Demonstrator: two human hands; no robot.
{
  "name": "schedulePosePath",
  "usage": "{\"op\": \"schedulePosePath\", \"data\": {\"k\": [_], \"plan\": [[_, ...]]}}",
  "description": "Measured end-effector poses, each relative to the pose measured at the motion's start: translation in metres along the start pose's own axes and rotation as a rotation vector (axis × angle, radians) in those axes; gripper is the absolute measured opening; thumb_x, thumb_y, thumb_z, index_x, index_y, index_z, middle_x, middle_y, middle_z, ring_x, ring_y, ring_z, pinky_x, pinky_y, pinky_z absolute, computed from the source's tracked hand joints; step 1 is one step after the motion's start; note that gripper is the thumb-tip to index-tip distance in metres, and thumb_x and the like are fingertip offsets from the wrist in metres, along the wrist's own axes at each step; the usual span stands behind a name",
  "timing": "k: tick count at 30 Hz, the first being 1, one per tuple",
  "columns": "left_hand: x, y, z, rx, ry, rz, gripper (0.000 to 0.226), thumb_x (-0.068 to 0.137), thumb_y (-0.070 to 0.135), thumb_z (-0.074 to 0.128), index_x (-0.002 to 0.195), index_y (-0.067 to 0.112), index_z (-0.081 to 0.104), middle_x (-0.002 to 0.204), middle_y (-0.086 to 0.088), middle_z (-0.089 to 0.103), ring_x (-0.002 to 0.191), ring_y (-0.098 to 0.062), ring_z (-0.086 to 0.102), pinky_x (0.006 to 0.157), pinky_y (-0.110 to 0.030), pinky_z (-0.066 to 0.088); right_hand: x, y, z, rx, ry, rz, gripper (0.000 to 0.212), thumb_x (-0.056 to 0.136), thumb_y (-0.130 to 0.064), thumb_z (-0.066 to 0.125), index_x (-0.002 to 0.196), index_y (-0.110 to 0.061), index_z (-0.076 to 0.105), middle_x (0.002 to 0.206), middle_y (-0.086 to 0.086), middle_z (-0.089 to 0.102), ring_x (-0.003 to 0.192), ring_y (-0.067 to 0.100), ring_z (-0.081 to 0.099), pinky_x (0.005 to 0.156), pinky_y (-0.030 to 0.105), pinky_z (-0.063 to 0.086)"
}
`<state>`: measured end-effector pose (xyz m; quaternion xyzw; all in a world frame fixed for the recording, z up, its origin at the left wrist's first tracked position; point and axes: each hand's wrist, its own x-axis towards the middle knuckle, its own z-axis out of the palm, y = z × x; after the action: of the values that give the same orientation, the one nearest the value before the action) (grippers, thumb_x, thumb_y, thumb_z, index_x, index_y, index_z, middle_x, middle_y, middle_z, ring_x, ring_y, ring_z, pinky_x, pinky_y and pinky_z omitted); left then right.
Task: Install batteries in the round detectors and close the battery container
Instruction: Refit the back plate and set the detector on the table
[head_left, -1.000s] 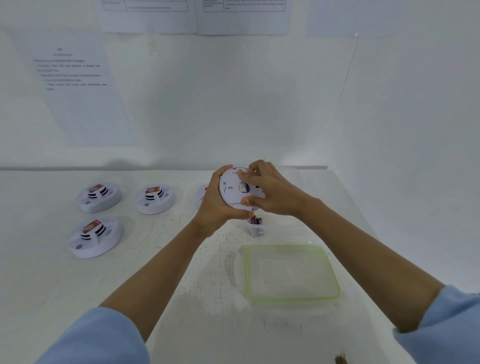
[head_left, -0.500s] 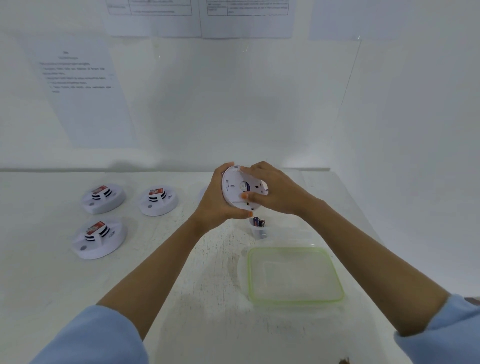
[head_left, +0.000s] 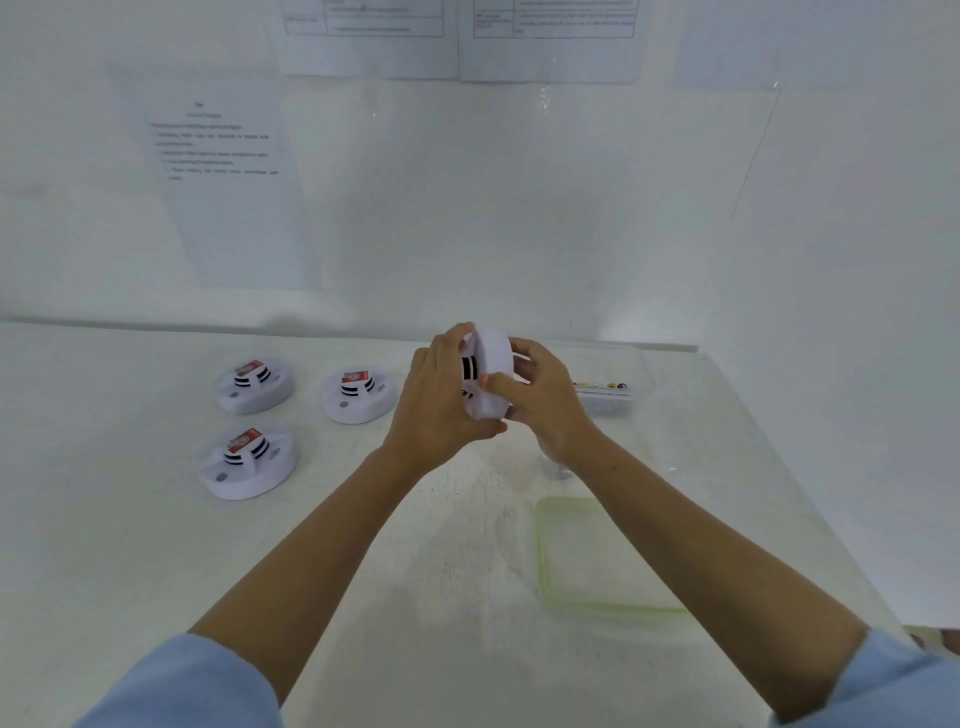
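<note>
A white round detector (head_left: 491, 379) is held on edge above the table, between both hands. My left hand (head_left: 439, 405) grips its left side, where black stripes show. My right hand (head_left: 543, 400) grips its right side, thumb across the rim. Three more round detectors lie face up at the left: one at the back left (head_left: 254, 385), one beside it (head_left: 357, 397), one nearer to me (head_left: 250, 462). A clear battery container (head_left: 610, 392) with batteries inside stands behind my right hand. Its green-rimmed lid (head_left: 597, 556) lies flat at the front right.
A small clear cup (head_left: 556, 467) stands partly hidden under my right wrist. White walls with taped paper sheets (head_left: 223, 171) close in the back and right side. The table's right edge (head_left: 810, 499) runs diagonally close to the lid.
The held detector has turned from showing its flat back to standing on edge, striped face to the left. The view has tilted, so the battery container now shows behind my right hand.
</note>
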<state>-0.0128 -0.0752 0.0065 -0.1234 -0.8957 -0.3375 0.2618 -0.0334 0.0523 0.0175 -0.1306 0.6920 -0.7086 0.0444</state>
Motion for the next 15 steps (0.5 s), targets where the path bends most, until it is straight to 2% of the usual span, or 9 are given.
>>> {"op": "schedulePosePath", "data": {"k": [1, 3, 5, 7, 9, 12, 15], "plan": [[-0.003, -0.007, -0.005, -0.005, -0.029, 0.024, 0.1, 0.054, 0.025, 0.089, 0.134, 0.003, 0.035, 0.127, -0.008, 0.047, 0.113, -0.025, 0.044, 0.094, -0.027, 0.032, 0.0, 0.002, 0.007, 0.057, 0.022, 0.034, 0.032, 0.082, -0.004, 0.061, 0.112, -0.011, 0.054, 0.111, 0.011, 0.062, 0.1, 0.028, 0.061, 0.082, 0.049, 0.055], [-0.01, -0.024, -0.015, -0.107, -0.116, -0.021, 0.1, 0.051, 0.042, 0.083, 0.134, 0.012, 0.037, 0.126, 0.001, 0.043, 0.115, -0.016, 0.04, 0.1, -0.028, 0.031, 0.0, 0.006, 0.02, 0.173, 0.058, 0.089, 0.024, 0.085, 0.0, 0.051, 0.106, -0.008, 0.059, 0.097, 0.012, 0.064, 0.087, 0.028, 0.062, 0.07, 0.043, 0.056], [-0.018, -0.043, -0.023, -0.321, -0.194, -0.229, 0.091, 0.057, 0.05, 0.072, 0.136, 0.028, 0.033, 0.139, 0.005, 0.031, 0.128, -0.012, 0.031, 0.106, -0.03, 0.03, -0.001, 0.013, 0.034, 0.286, 0.064, 0.149, 0.025, 0.084, 0.002, 0.045, 0.103, -0.004, 0.06, 0.091, 0.012, 0.064, 0.082, 0.029, 0.061, 0.063, 0.036, 0.055], [-0.03, -0.06, -0.032, -0.667, -0.262, -0.483, 0.075, 0.074, 0.043, 0.07, 0.136, 0.039, 0.029, 0.148, 0.004, 0.026, 0.135, -0.018, 0.031, 0.106, -0.037, 0.036, -0.001, 0.023, 0.047, 0.373, 0.064, 0.203, 0.029, 0.084, 0.0, 0.042, 0.109, -0.003, 0.056, 0.102, 0.015, 0.062, 0.089, 0.031, 0.059, 0.063, 0.034, 0.055], [-0.042, -0.075, -0.039, -0.98, -0.324, -0.639, 0.057, 0.089, 0.028, 0.058, 0.136, 0.041, 0.029, 0.141, 0.002, 0.04, 0.126, -0.024, 0.046, 0.093, -0.036, 0.047, -0.003, 0.034, 0.062, 0.442, 0.097, 0.249, 0.04, 0.083, 0.0, 0.042, 0.122, -0.009, 0.049, 0.113, 0.014, 0.059, 0.095, 0.03, 0.058, 0.062, 0.033, 0.055], [-0.057, -0.092, -0.046, -1.086, -0.347, -0.647, 0.05, 0.092, 0.017, 0.051, 0.133, 0.04, 0.033, 0.132, 0.002, 0.051, 0.111, -0.02, 0.058, 0.076, -0.029, 0.055, -0.011, 0.046, 0.081, 0.486, 0.142, 0.281, 0.044, 0.084, 0.0, 0.04, 0.123, -0.018, 0.047, 0.116, 0.009, 0.058, 0.098, 0.026, 0.057, 0.068, 0.034, 0.052], [-0.067, -0.105, -0.048, -1.1, -0.346, -0.62, 0.051, 0.091, 0.012, 0.053, 0.129, 0.041, 0.038, 0.134, 0.005, 0.049, 0.11, -0.014, 0.058, 0.073, -0.027, 0.056, -0.022, 0.055, 0.09, 0.26, 0.111, 0.288, 0.04, 0.086, -0.004, 0.046, 0.118, -0.027, 0.048, 0.112, 0.003, 0.059, 0.093, 0.017, 0.058, 0.07, 0.029, 0.05]]}}
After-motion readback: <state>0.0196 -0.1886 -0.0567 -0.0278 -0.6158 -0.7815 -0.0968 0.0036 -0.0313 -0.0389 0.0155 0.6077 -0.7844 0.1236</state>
